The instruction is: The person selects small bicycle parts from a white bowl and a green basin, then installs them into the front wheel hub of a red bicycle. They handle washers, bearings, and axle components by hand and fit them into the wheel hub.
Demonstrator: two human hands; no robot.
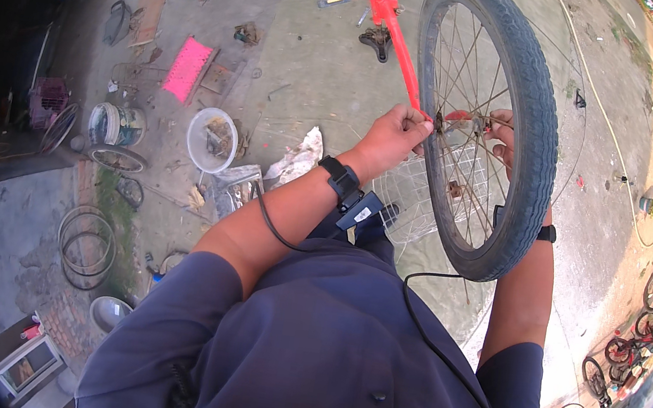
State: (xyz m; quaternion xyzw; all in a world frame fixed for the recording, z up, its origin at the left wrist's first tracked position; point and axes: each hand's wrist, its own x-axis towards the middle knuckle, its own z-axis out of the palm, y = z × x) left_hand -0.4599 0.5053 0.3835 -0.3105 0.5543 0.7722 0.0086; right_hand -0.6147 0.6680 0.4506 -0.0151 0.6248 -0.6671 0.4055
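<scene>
A bicycle wheel (542,109) with a thick black tyre stands upright in front of me. A bright red frame or fork leg (402,52) slants down to its hub from the far side. My left hand (390,139) is closed, thumb and fingers pinching the red leg's end beside the hub; any small part under the fingertips is hidden. On the wheel's right side, my right hand (502,141) shows between the spokes, fingers curled in near the axle. What they grip cannot be made out. Another red piece (460,116) shows behind the spokes.
Below the wheel is a white wire basket (413,208). To the left are a white bucket (212,140), a pink woven seat (188,69) and loose tyres (87,247). A black saddle (376,42) lies beyond the red leg. Several bicycles (621,350) stand at right.
</scene>
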